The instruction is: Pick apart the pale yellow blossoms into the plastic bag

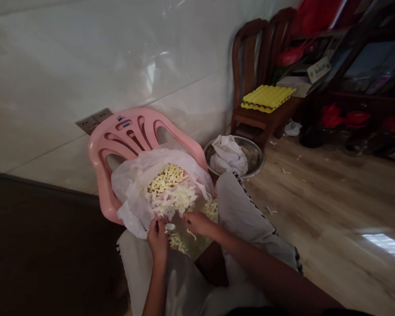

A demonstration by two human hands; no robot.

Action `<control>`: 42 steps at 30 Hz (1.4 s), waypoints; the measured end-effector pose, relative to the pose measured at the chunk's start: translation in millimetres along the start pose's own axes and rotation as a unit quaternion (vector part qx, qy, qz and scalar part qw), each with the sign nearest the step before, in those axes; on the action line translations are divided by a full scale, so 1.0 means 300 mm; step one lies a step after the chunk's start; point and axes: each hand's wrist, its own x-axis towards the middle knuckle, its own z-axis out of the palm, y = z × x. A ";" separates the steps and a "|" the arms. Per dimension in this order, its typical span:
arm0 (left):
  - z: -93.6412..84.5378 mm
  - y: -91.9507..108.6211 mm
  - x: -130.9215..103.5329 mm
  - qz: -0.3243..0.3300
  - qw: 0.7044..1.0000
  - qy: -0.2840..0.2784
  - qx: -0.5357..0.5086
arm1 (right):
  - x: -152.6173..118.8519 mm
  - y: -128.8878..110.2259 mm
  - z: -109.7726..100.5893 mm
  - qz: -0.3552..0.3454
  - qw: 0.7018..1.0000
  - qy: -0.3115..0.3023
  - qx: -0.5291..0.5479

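Note:
My left hand [158,237] is closed in a pinch, with a white flower [170,227] at its fingertips. Close by on the right, my right hand [199,223] is also closed, its fingertips turned toward the left hand. A thin pale strip [191,235] shows just under the right hand; whether it is held or loose I cannot tell. Beyond both hands, a white plastic bag [130,180] lies spread on a pink plastic chair [148,115]. Opened white flowers [177,197] lie on it, with a heap of yellowish buds or pieces [167,177] behind them. More pale pieces [177,242] lie below the hands.
A metal basin [258,162] holding a crumpled white bag [228,153] stands right of the chair. Yellow egg trays [266,97] rest on a wooden chair [250,57]. Pale scraps [271,210] dot the wood floor [322,228]. A tiled wall [69,66] rises behind.

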 end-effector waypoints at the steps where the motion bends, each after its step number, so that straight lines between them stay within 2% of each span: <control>1: 0.001 -0.002 0.000 0.001 1.000 -0.004 0.000 | 0.001 0.000 -0.002 0.000 1.000 0.005 -0.003; 7: 0.013 -0.010 -0.003 0.028 0.996 -0.078 0.046 | 0.008 -0.036 -0.036 0.007 0.999 0.031 0.007; 11: 0.020 -0.022 -0.005 0.013 0.990 -0.120 0.072 | 0.018 -0.052 -0.051 0.010 0.998 0.055 0.034; 16: 0.029 -0.037 -0.007 -0.023 0.987 -0.158 0.029 | 0.037 -0.043 -0.050 0.025 0.991 0.113 0.064; 18: 0.028 -0.032 -0.005 -0.017 0.989 -0.146 0.022 | 0.045 -0.038 -0.052 0.034 0.986 0.139 0.081; 24: 0.022 -0.015 0.001 0.011 0.999 -0.041 0.023 | 0.055 -0.033 -0.080 0.037 0.966 0.221 0.132; 26: 0.024 -0.018 -0.001 0.007 1.000 -0.021 0.012 | 0.051 -0.036 -0.092 0.029 0.959 0.238 0.150; 30: 0.032 -0.022 -0.011 0.000 1.000 -0.021 -0.003 | 0.034 -0.050 -0.100 0.023 0.960 0.232 0.157; 34: 0.037 -0.015 -0.018 0.026 0.999 -0.022 0.001 | 0.041 -0.060 -0.096 0.017 0.964 0.218 0.150; 38: 0.047 -0.018 -0.025 0.041 0.999 -0.011 -0.004 | 0.128 -0.067 -0.111 -0.048 0.972 0.197 0.116; 42: 0.066 -0.027 -0.033 0.042 0.999 -0.008 -0.018 | 0.300 -0.088 -0.131 -0.135 0.977 0.160 0.031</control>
